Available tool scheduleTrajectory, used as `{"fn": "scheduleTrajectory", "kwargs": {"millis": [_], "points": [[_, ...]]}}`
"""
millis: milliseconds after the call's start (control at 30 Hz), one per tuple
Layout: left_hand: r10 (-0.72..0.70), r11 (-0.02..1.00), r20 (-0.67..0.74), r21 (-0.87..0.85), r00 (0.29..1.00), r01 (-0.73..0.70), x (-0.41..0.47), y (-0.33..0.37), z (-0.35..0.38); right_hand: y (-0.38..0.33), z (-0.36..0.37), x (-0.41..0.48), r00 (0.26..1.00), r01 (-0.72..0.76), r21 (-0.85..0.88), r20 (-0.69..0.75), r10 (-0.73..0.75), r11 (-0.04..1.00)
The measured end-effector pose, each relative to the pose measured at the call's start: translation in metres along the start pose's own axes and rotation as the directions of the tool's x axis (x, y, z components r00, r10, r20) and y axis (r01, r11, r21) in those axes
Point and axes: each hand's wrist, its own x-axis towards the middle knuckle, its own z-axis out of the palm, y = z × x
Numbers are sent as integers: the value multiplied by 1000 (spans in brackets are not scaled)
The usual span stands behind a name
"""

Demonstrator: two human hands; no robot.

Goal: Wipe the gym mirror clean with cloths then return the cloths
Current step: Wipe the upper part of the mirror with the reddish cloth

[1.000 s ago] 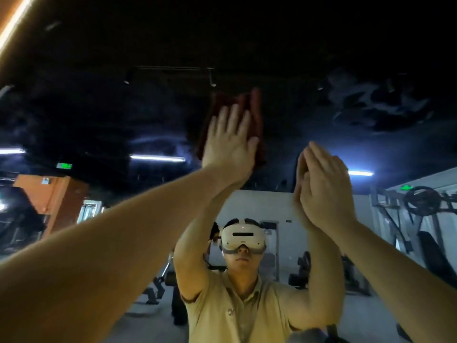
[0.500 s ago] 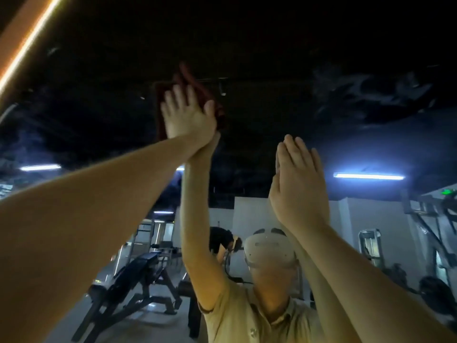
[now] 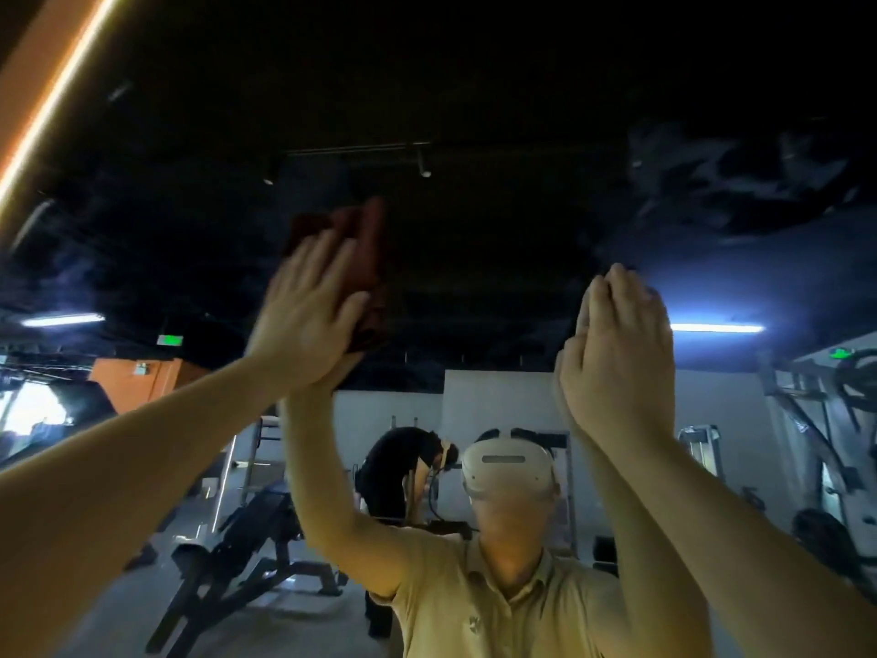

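Note:
The gym mirror (image 3: 498,230) fills the view and reflects a dark ceiling and me. My left hand (image 3: 303,320) is raised high and presses a dark red cloth (image 3: 360,239) flat against the glass; the cloth sticks out above and to the right of my fingers. My right hand (image 3: 621,353) rests against the mirror at about the same height, farther right, with its fingertips slightly curled. It meets its own reflection, and no cloth shows under it.
An orange light strip (image 3: 57,87) runs along the mirror's upper left edge. In the reflection there is a weight bench (image 3: 247,529) at lower left, a person in black (image 3: 403,463) bending over behind me, and a gym machine (image 3: 830,420) at the right.
My left hand has slid the red cloth leftward over the glass, then downward. My right hand stayed against the mirror and its fingertips have curled a little.

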Motion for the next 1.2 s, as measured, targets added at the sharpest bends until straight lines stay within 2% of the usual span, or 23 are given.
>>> {"fn": "scheduleTrajectory", "kwargs": {"millis": [67,133,200,300,400,500,567,667,767,800,867,900,933,1067,1133,1200], "points": [[-192,981,-2,10,981,192,-21,-32,-5,-7,3,-9,1000,20,-45,25,-19,999],[-395,919,-1,-23,919,395,-25,-20,-3,-11,4,-14,998,43,-38,35,-42,998],[-436,898,-14,-61,900,435,-19,23,3,-11,2,-15,997,56,-5,44,-56,998],[-219,975,-62,-61,974,215,-12,105,22,-6,1,-15,998,41,96,34,-44,995],[63,996,-26,-61,998,-64,-23,180,35,-4,-3,-14,999,44,248,-25,-39,968],[366,930,72,-77,928,-360,-44,190,37,-1,-3,-16,997,49,328,-71,-27,943],[437,900,109,-52,893,-433,-48,157,32,1,-1,-19,997,65,303,-68,-46,951],[308,951,104,-48,946,-305,-54,83,21,1,3,-21,997,82,223,-29,-78,971],[39,999,75,-2,996,-39,-65,8,6,-3,4,-29,997,80,93,-3,-80,992],[-96,995,80,6,992,95,-68,-5,2,-5,4,-34,996,88,55,-4,-88,995],[-365,930,67,-21,929,367,-64,2,3,-9,3,-44,994,112,23,-15,-112,993],[-436,898,47,-38,899,437,-59,21,7,-10,3,-47,993,119,28,-14,-119,992],[-447,893,26,-48,894,448,-56,45,11,-10,2,-49,992,126,45,-6,-125,991],[-185,980,-40,-81,982,181,-53,146,31,-3,-2,-47,991,129,198,3,-132,972],[-22,996,-9,-89,1000,22,-63,191,39,-1,-6,-47,990,137,313,-19,-138,940],[145,984,51,-109,988,-139,-81,216,45,9,-10,-51,990,140,420,-38,-137,897]]}}
